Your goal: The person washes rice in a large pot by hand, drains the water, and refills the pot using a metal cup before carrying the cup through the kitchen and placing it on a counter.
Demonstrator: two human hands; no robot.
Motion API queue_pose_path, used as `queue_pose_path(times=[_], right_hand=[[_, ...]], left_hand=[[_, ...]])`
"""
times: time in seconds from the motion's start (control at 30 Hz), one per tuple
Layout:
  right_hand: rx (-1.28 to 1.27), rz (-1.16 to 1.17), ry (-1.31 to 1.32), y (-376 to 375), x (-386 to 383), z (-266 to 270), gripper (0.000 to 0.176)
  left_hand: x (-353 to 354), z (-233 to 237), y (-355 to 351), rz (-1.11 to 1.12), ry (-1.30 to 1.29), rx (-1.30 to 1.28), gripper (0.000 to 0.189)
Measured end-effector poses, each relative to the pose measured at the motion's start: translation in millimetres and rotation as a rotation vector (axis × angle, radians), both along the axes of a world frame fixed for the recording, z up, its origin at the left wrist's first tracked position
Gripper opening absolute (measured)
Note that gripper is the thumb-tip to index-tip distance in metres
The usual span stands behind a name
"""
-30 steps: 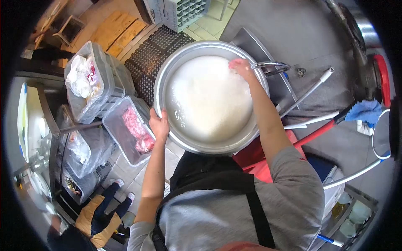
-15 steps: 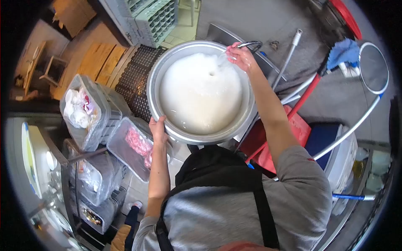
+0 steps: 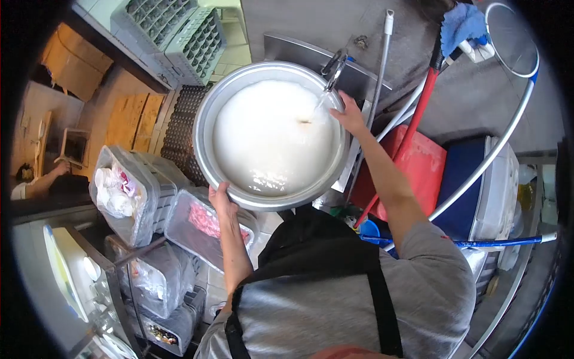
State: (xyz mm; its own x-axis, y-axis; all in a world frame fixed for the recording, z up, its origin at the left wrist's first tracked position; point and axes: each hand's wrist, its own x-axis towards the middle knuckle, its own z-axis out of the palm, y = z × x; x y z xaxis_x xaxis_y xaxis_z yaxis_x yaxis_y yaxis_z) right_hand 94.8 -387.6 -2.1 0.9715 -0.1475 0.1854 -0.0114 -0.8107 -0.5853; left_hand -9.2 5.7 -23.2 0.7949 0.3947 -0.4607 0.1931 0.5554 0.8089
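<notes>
A large round metal pot [image 3: 202, 149] holds cloudy liquid topped with white foam [image 3: 263, 128]. Water runs into it from a metal faucet [image 3: 338, 67] at its upper right rim. My left hand [image 3: 223, 200] grips the lower left rim, thumb on top and other fingers mostly hidden outside. At the right rim, my right hand [image 3: 351, 115] holds the edge close below the faucet, its lower fingers out of sight. A small reddish-brown spot shows in the foam near the stream.
Plastic bins [image 3: 140, 221] with bags stand at left, beside a tub of pink pieces [image 3: 206, 220]. Grey glass racks [image 3: 194, 45] are behind. On the right are long poles [image 3: 418, 113], a red container [image 3: 418, 158] and a hoop [image 3: 535, 48]. Another person's arm [image 3: 51, 179] shows far left.
My right hand has left the faucet and water stream and come down onto the pot's right rim. My left hand stays on the rim. Another person's arm has appeared at far left.
</notes>
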Motion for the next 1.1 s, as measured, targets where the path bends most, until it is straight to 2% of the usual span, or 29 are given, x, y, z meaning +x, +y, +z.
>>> queue_pose_path(times=[0.07, 0.13, 0.23, 0.33, 0.37, 0.4, 0.47, 0.53, 0.57, 0.6, 0.63, 0.67, 0.73, 0.93, 1.1], right_hand=[[0.292, 0.027, -0.309, 13.1, 22.0, 13.2, 0.072], [0.735, 0.001, -0.286, 28.0, 42.9, 51.7, 0.071], [0.898, -0.027, 0.087, 18.2, 52.4, 75.4, 0.070], [0.761, 0.085, 0.017, -31.6, 42.0, 56.3, 0.066], [0.812, 0.140, -0.064, -52.1, 37.2, 43.0, 0.065], [0.728, 0.171, -0.112, -61.2, 24.6, 52.4, 0.056], [0.647, 0.124, -0.145, -75.5, 14.6, 38.6, 0.047], [0.693, 0.000, -0.187, -59.9, 8.8, 15.6, 0.042], [0.421, -0.087, 0.158, -52.8, -2.5, 11.0, 0.051], [0.234, -0.097, 0.177, -37.0, -12.2, -20.0, 0.060], [0.164, -0.102, 0.389, -25.2, -17.5, -59.3, 0.064], [0.230, 0.033, 0.621, -16.8, -25.7, -67.4, 0.067], [0.201, -0.117, 0.746, 4.6, -38.3, -57.1, 0.067], [0.161, -0.192, 0.641, 13.8, -40.6, -48.2, 0.053], [0.116, -0.179, 0.660, 9.9, -33.9, -44.4, 0.047]], left_hand=[[-5.4, 2.2, 2.6, 0.015, -0.018, 0.018, 0.026], [-0.4, 8.6, 13.3, -0.003, 0.026, 0.016, 0.029], [5.1, 22.0, 27.3, -0.050, 0.041, 0.114, 0.030], [7.2, 38.5, 34.4, -0.045, 0.076, 0.192, 0.031], [5.6, 46.2, 34.8, -0.062, 0.072, 0.209, 0.031], [4.2, 56.3, 33.9, -0.079, 0.067, 0.227, 0.030], [-0.6, 70.9, 28.2, -0.063, 0.076, 0.257, 0.029], [-1.5, 75.6, 25.8, -0.053, 0.062, 0.294, 0.028], [-2.5, 73.7, 26.3, -0.052, 0.050, 0.316, 0.028], [-2.5, 73.5, 25.6, -0.048, 0.035, 0.336, 0.027], [-2.0, 78.0, 21.3, -0.049, 0.035, 0.341, 0.027], [-0.5, 84.6, 14.3, -0.048, 0.034, 0.346, 0.027], [2.8, 90.6, 8.3, -0.050, 0.036, 0.375, 0.026], [2.6, 111.6, -14.5, -0.055, 0.009, 0.412, 0.026], [5.8, 106.7, -16.1, -0.054, 0.026, 0.472, 0.026]])
